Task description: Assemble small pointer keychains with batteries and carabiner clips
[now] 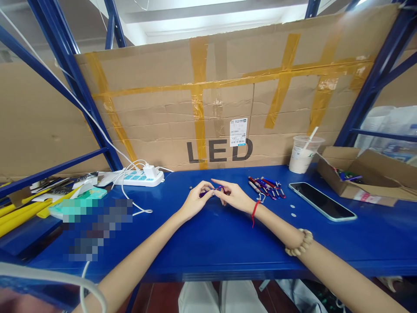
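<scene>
Over the middle of the blue table, my left hand [197, 198] and my right hand [233, 195] meet at the fingertips. Between them is a small, shiny purple-blue piece [206, 191], mostly covered by the fingers, so its exact kind is unclear. The left fingers close around its left end. My right thumb and fingers pinch near its other end, with the index finger stretched forward. Just right of the right hand lies a pile of small metallic clip-ended sticks [267, 188] in red, blue and purple, with a silver clip loop [261, 198] at its near side.
A phone [322, 201], a cup with a straw [303, 154] and an open cardboard box [355, 178] stand on the right. A white power strip [140, 176] with cables is at back left. Cardboard [156, 117] walls off the blue table's [208, 252] rear.
</scene>
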`<state>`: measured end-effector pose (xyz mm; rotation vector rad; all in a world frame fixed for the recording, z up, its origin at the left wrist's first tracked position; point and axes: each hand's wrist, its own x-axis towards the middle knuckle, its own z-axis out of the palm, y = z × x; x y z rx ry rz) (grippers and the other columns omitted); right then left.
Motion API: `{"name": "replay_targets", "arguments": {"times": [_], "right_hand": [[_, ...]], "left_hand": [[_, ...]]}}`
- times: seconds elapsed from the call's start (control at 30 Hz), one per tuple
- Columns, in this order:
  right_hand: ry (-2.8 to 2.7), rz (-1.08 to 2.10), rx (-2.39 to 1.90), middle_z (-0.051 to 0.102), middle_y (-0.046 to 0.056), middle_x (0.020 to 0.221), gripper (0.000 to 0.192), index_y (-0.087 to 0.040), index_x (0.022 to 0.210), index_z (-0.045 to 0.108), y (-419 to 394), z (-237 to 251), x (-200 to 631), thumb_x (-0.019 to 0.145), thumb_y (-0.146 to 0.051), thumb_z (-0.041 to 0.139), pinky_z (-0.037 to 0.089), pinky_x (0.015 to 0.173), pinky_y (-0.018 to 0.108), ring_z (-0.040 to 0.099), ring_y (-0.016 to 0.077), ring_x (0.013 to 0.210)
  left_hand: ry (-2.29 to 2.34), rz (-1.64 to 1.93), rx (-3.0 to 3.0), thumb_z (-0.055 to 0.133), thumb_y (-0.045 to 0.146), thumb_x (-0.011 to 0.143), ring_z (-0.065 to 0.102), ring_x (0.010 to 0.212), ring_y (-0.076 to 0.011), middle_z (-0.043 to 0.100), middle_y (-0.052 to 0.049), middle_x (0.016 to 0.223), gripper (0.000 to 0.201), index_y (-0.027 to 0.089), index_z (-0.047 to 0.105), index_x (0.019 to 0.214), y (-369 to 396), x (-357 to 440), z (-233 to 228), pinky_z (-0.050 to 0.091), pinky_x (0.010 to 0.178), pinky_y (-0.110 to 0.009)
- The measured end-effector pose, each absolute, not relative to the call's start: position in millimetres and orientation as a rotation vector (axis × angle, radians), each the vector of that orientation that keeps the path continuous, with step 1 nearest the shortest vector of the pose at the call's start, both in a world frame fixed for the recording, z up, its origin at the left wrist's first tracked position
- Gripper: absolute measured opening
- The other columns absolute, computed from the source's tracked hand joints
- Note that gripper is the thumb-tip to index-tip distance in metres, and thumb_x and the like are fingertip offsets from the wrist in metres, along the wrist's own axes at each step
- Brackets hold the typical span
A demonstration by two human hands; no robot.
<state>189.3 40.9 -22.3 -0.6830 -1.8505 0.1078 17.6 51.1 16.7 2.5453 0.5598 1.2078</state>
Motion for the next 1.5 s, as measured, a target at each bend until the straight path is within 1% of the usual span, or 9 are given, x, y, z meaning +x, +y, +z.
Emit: {"name": "replay_targets", "arguments": {"times": [0.1, 0.3, 0.4, 0.53, 0.7, 0.9, 1.17, 1.37, 1.5], "right_hand": [[-1.932, 0.166, -0.693, 0.055, -0.002, 0.053, 0.047, -0.016, 0.116, 0.056, 39, -23, 187, 0.085, -0.05, 0.043, 0.042, 0.055, 0.022, 0.054, 0.0107, 0.051], [-2.036, 0.279, -0.601, 0.062, 0.003, 0.07, 0.048, -0.012, 0.112, 0.056, 40, -23, 184, 0.087, -0.05, 0.038, 0.04, 0.049, 0.02, 0.048, 0.0083, 0.049], [-2.086, 0.123, -0.685, 0.059, 0.002, 0.062, 0.045, -0.013, 0.087, 0.066, 37, -21, 186, 0.089, -0.046, 0.036, 0.037, 0.051, 0.02, 0.044, 0.0077, 0.049], [-1.98, -0.129, -0.907, 0.059, 0.002, 0.057, 0.051, -0.014, 0.058, 0.061, 34, -14, 196, 0.089, -0.045, 0.036, 0.035, 0.056, 0.021, 0.05, 0.0103, 0.054], [-1.691, -0.4, -1.372, 0.065, 0.006, 0.067, 0.04, -0.016, 0.066, 0.064, 34, -8, 216, 0.09, -0.036, 0.039, 0.035, 0.056, 0.023, 0.058, 0.0147, 0.061], [-1.516, -0.491, -1.745, 0.066, 0.012, 0.081, 0.026, -0.014, 0.078, 0.067, 36, -9, 230, 0.086, -0.032, 0.049, 0.04, 0.059, 0.025, 0.063, 0.0213, 0.079], [-1.393, -0.48, -1.928, 0.066, 0.012, 0.094, 0.017, -0.017, 0.089, 0.066, 35, -10, 234, 0.079, -0.029, 0.059, 0.042, 0.064, 0.028, 0.062, 0.0238, 0.089], [-1.363, -0.467, -1.988, 0.065, 0.015, 0.095, 0.019, -0.014, 0.094, 0.065, 34, -9, 237, 0.078, -0.022, 0.059, 0.042, 0.066, 0.029, 0.061, 0.0249, 0.091], [-1.319, -0.49, -1.914, 0.064, 0.014, 0.097, 0.023, -0.014, 0.096, 0.064, 36, -8, 238, 0.084, -0.027, 0.05, 0.041, 0.065, 0.03, 0.061, 0.0256, 0.09]], "left_hand": [[0.506, 1.138, 2.549, 0.056, 0.038, 0.077, 0.058, 0.076, -0.0117, 0.06, -0.001, 0.077, 0.025, 0.016, 0.052, 0.088, 51, 18, 16, 0.042, 0.079, -0.026], [0.618, 0.938, 2.462, 0.049, 0.045, 0.08, 0.053, 0.055, -0.0092, 0.059, 0.002, 0.061, 0.032, 0.018, 0.041, 0.097, 56, 17, 13, 0.038, 0.057, -0.02], [0.733, 0.967, 2.513, 0.044, 0.047, 0.082, 0.052, 0.055, -0.0097, 0.056, 0.005, 0.056, 0.034, 0.02, 0.04, 0.102, 56, 16, 13, 0.036, 0.057, -0.021], [1.046, 1.217, 2.679, 0.038, 0.045, 0.084, 0.056, 0.065, -0.0128, 0.057, 0.005, 0.061, 0.029, 0.023, 0.041, 0.104, 49, 11, 20, 0.038, 0.066, -0.024], [1.392, 1.559, 2.793, 0.034, 0.039, 0.086, 0.058, 0.068, -0.014, 0.057, 0.005, 0.069, 0.026, 0.026, 0.04, 0.108, 39, 5, 31, 0.037, 0.062, -0.023], [1.544, 1.647, 2.723, 0.036, 0.031, 0.085, 0.06, 0.068, -0.0155, 0.059, 0.005, 0.064, 0.023, 0.026, 0.04, 0.107, 38, 2, 37, 0.036, 0.06, -0.023], [1.581, 1.601, 2.714, 0.041, 0.029, 0.083, 0.06, 0.073, -0.0178, 0.062, 0.003, 0.068, 0.026, 0.026, 0.041, 0.108, 40, 0, 40, 0.039, 0.065, -0.025], [1.782, 1.425, 2.691, 0.043, 0.028, 0.081, 0.059, 0.085, -0.0238, 0.064, -0.002, 0.071, 0.031, 0.023, 0.042, 0.111, 47, -6, 42, 0.042, 0.07, -0.032], [1.812, 1.361, 2.722, 0.042, 0.027, 0.081, 0.057, 0.09, -0.0252, 0.063, -0.004, 0.074, 0.028, 0.023, 0.045, 0.108, 48, -9, 43, 0.043, 0.071, -0.034]]}}
